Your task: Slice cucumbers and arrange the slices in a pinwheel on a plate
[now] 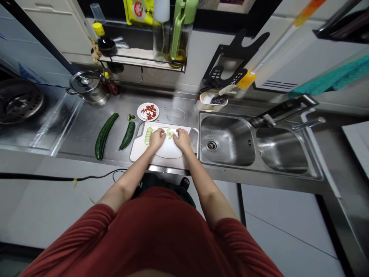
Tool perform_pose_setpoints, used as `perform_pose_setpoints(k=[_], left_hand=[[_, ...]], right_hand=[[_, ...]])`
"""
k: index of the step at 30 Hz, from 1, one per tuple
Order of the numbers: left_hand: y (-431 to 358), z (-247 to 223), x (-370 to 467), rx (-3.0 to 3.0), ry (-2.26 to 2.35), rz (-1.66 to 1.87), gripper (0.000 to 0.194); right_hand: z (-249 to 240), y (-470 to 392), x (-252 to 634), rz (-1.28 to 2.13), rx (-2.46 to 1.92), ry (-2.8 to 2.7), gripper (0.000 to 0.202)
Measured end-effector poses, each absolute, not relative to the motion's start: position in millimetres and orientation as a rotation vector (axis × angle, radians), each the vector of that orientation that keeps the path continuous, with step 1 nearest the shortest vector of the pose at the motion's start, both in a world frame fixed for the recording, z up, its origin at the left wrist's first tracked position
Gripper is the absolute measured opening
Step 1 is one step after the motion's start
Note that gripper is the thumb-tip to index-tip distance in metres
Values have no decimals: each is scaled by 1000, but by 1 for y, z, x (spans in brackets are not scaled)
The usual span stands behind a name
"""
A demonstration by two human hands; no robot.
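A white plate [168, 150] lies on a pale cutting board [138, 152], with a few cucumber slices [169, 133] fanned near its far rim. My left hand [157, 139] is over the plate's left side, thumb and fingers curled together; what they pinch, if anything, is too small to see. From the right, my right hand [182, 139] reaches in, thumb and finger closed at the edge of a slice. A row of cucumber slices [148, 136] lies on the board beside my left hand. At the board's right end rests a knife [193, 137], its blade flat.
Left of the board are a cut cucumber [127, 135], a whole cucumber [106, 135] and cucumber ends [131, 117]. Behind it stands a small plate of chopped red pieces [148, 112]. A steel pot [88, 87] is back left; a double sink [227, 140] adjoins on the right.
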State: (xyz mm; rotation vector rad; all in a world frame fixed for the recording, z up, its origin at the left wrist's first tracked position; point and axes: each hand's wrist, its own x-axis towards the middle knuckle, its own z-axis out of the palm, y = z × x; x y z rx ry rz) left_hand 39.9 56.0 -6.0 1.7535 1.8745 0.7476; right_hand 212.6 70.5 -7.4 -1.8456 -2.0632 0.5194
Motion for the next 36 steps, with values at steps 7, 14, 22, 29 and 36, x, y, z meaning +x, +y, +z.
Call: perform_pose_setpoints(k=[7, 14, 22, 29, 36], left_hand=[[42, -1, 38, 1721, 1834, 868, 17], [11, 8, 18, 1616, 2117, 889, 21], [-12, 11, -7, 1486, 2394, 660, 32], [-19, 9, -12, 1413, 2452, 501, 35], [-18, 6, -16, 1412, 2457, 421, 24]], right_hand=[[-9, 71, 213, 525, -1844, -2051, 28], [-6, 71, 216, 564, -1822, -2055, 29], [-6, 72, 215, 576, -1824, -2039, 29], [-7, 72, 216, 581, -1814, -2039, 29], [-5, 72, 216, 584, -1819, -2030, 28]])
